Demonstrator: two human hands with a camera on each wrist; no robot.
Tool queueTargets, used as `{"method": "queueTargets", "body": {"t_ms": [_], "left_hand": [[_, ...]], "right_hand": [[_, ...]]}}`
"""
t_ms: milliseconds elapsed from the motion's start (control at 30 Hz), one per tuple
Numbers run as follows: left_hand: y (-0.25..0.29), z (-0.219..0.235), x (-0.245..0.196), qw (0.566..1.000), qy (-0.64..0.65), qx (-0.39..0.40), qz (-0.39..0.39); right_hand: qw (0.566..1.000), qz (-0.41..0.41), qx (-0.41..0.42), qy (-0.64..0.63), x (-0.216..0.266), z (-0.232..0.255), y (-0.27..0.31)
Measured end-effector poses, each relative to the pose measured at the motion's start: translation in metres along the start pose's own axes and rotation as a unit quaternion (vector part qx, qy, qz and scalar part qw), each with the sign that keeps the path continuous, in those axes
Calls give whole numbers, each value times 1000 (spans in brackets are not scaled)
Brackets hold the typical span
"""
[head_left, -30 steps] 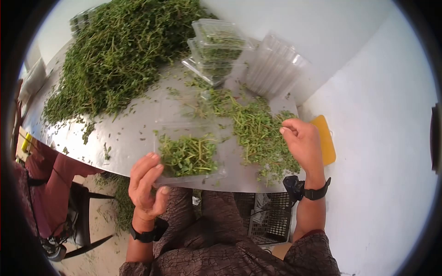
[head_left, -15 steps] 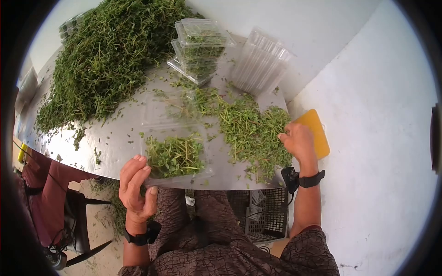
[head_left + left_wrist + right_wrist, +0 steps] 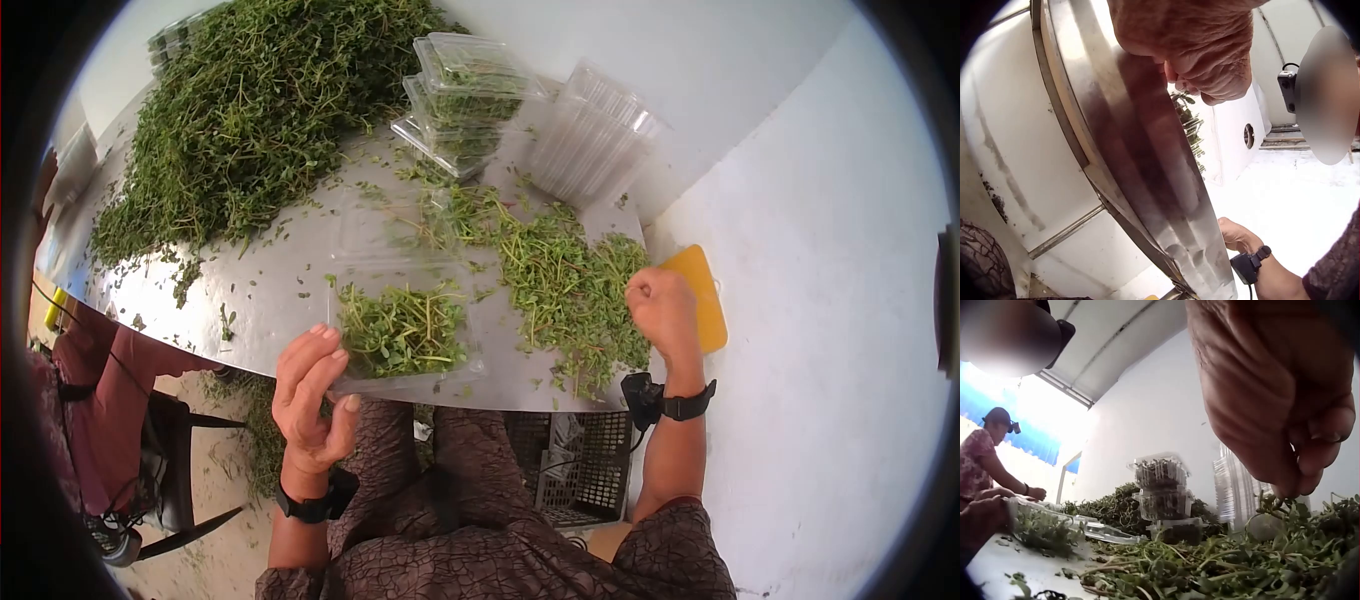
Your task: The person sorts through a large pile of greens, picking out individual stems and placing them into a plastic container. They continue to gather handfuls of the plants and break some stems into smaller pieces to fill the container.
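Note:
A clear plastic clamshell box [image 3: 470, 362] lies with its lid raised behind it, near the table's front edge. Green leafy sprigs [image 3: 400, 328] fill its base. At the box's left front corner is my left hand [image 3: 312, 395], fingers extended and slightly bent, thumb apart, fingertips right at the rim. My right hand [image 3: 665, 308] is over the right edge of a loose spread of cut greens [image 3: 560, 285]. Its fingers are curled, and in the right wrist view thumb and fingertips pinch the top of a sprig [image 3: 1280, 506] above the spread.
A large heap of greens [image 3: 240, 130] covers the table's back left. Filled boxes [image 3: 465, 105] stand stacked beside nested clear boxes [image 3: 595, 135] by the wall. A yellow board [image 3: 705, 295] leans at right. Below is a black crate [image 3: 590, 470]. Another person [image 3: 991, 456] works across the table.
My right hand has shifted a little right and toward me, to the right edge of the loose greens. My left hand stays at the box's corner. The head view has swung slightly left and back.

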State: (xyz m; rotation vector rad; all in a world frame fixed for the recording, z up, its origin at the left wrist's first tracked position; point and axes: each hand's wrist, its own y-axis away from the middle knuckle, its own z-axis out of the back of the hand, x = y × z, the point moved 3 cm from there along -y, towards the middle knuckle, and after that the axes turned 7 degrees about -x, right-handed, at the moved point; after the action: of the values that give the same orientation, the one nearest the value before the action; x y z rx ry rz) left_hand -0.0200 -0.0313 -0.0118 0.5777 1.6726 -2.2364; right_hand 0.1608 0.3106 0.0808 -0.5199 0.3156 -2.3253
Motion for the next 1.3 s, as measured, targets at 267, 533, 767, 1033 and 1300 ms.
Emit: {"method": "queueTargets", "body": {"t_ms": [267,533,767,1033,1300], "left_hand": [[2,0,2,1000,5,5,4],[1,1,1,1000,18,1,5],[-4,1,-2,1000,22,-4,-2],[-3,1,-1,999,36,1,4],[-4,0,-1,999,32,-1,3]], "right_hand": [[999,-3,39,10,22,-4,-5],[993,94,70,28,72,-22,-20],[977,176,99,65,78,-50,-34],[980,187,57,46,72,-48,-32],[976,49,23,-211,56,-12,-33]]}}
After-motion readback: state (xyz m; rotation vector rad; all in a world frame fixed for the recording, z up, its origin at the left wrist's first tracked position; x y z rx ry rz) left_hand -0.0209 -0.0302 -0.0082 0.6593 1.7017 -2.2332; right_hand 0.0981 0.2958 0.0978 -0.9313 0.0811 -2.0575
